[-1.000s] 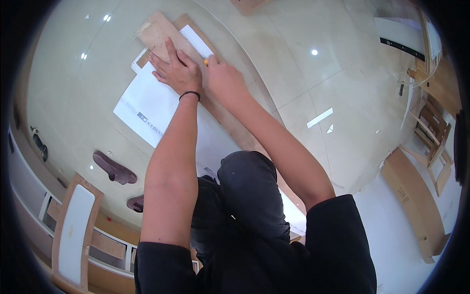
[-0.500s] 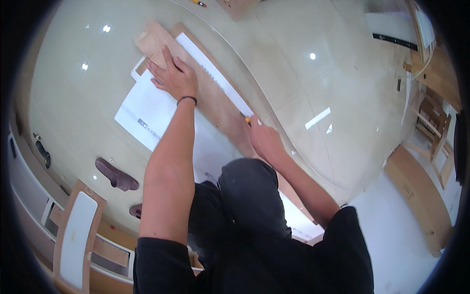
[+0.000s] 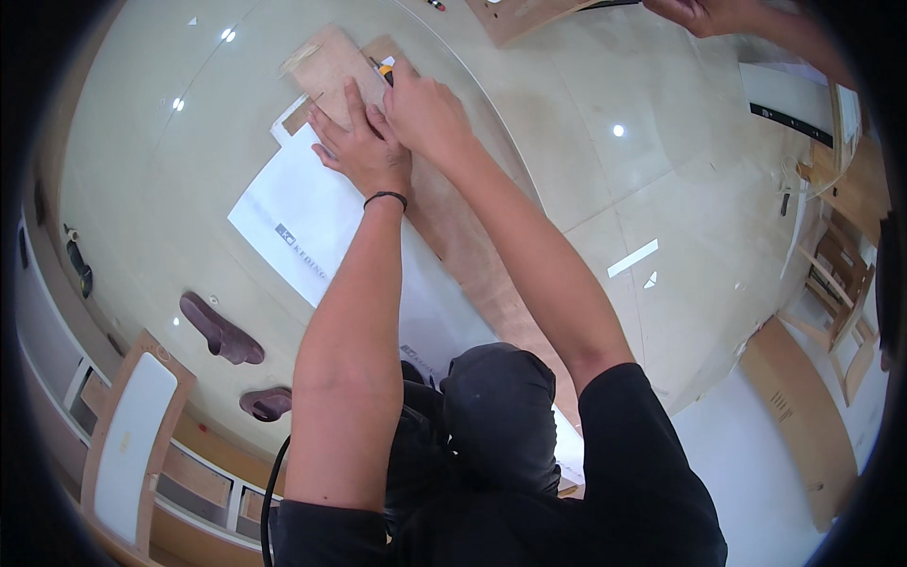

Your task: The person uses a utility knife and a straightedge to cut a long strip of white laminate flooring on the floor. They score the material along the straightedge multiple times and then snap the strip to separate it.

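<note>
My left hand [image 3: 364,151] lies with fingers spread on a long brown board strip [image 3: 328,68], pressing near its far end. Just to its right, my right hand [image 3: 427,111] is closed around a yellow-and-black utility knife [image 3: 386,74]. The knife's tip is at the strip's right edge, close to its far end; whether it touches the edge I cannot tell. Under the strip lies a white printed sheet or panel [image 3: 274,203], with brown material [image 3: 491,293] showing on its right side. My forearms hide part of the strip and the sheet.
A pair of brown slippers [image 3: 219,329] is on the tiled floor at left. Another person's hand [image 3: 699,14] is at the upper right, near a brown panel [image 3: 524,19]. White scraps [image 3: 633,258] lie at right. Cabinet parts [image 3: 137,425] stand lower left, a curved brown panel [image 3: 789,406] at right.
My right hand has moved with the knife from the middle of the strip up to its far end, beside my left hand. Another person's hand has come into view at the upper right.
</note>
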A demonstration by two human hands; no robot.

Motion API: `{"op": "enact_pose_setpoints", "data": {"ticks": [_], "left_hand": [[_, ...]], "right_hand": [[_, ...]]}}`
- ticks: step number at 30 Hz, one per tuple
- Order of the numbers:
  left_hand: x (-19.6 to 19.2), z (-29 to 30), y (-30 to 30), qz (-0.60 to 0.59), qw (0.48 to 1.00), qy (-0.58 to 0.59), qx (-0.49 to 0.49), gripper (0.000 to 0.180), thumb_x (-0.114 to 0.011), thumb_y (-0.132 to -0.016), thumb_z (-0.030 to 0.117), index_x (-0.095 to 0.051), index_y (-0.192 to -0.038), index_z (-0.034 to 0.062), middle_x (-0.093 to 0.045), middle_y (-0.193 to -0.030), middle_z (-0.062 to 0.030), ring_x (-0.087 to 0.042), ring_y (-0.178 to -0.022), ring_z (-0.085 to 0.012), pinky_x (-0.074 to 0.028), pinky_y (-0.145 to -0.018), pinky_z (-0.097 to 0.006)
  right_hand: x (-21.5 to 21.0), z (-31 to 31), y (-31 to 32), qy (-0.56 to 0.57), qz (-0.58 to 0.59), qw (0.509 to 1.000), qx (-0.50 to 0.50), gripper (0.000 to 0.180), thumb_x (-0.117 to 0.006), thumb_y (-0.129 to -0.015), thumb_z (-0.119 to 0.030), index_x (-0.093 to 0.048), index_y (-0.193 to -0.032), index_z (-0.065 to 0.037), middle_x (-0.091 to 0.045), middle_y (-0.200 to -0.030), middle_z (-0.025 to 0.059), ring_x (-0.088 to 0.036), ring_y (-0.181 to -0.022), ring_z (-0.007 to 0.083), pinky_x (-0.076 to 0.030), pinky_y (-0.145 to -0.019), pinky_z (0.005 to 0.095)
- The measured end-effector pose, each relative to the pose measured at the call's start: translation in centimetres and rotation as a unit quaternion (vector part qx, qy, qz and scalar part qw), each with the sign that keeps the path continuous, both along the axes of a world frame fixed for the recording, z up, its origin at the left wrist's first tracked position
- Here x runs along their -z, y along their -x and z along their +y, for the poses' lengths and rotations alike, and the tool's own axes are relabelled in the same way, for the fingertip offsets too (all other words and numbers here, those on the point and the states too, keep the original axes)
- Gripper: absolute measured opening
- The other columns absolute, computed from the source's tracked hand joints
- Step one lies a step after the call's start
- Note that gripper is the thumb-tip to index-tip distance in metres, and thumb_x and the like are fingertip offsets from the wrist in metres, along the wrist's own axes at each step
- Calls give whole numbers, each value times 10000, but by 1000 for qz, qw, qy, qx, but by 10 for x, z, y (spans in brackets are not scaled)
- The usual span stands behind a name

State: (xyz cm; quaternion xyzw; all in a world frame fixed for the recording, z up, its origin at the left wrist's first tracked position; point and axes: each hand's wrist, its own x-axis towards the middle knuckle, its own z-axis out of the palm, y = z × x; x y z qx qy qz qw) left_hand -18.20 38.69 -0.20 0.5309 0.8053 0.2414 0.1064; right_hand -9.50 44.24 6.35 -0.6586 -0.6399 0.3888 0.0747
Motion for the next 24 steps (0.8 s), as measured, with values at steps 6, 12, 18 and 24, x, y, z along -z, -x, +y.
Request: {"op": "enact_pose_setpoints", "data": {"ticks": [6, 12, 18, 24], "left_hand": [[-1, 0, -1, 2, 1000, -2, -1, 465, -414, -1011, 326, -439, -1476, 330, -230, -1551, -265, -180, -1470, -412, -76, -1149, -608], [2, 0, 0, 9, 1000, -10, 6, 465, -411, -1014, 339, -431, -1479, 335, -228, -1553, -264, -178, -1472, -413, -79, -1151, -610], [0, -1, 0, -5, 1000, -2, 6, 467, -407, -1013, 341, -430, -1480, 327, -230, -1558, -256, -172, -1471, -415, -71, -1157, -610], [-4, 3, -2, -8, 1000, 6, -5, 482, -412, -1002, 327, -420, -1483, 331, -226, -1562, -256, -176, -1470, -412, -78, -1157, -614]], "right_hand": [[0, 9, 0, 40, -23, 998, -30, 551, -705, -838, -327, -497, -1190, 43, -699, -933, 249, -694, -927, 385, -562, -830, 444], [-3, 14, 4, 40, -42, 997, -44, 511, -713, -844, -336, -529, -1160, 21, -702, -964, 215, -690, -965, 365, -564, -836, 438], [-4, -10, 2, 19, -30, 999, -10, 385, -593, -923, -323, -527, -1071, 26, -689, -909, 243, -690, -892, 399, -561, -768, 469], [-5, -67, -25, 46, -31, 998, -3, 297, -445, -1007, -268, -489, -1044, 23, -665, -830, 281, -672, -807, 448, -538, -700, 527]]}}
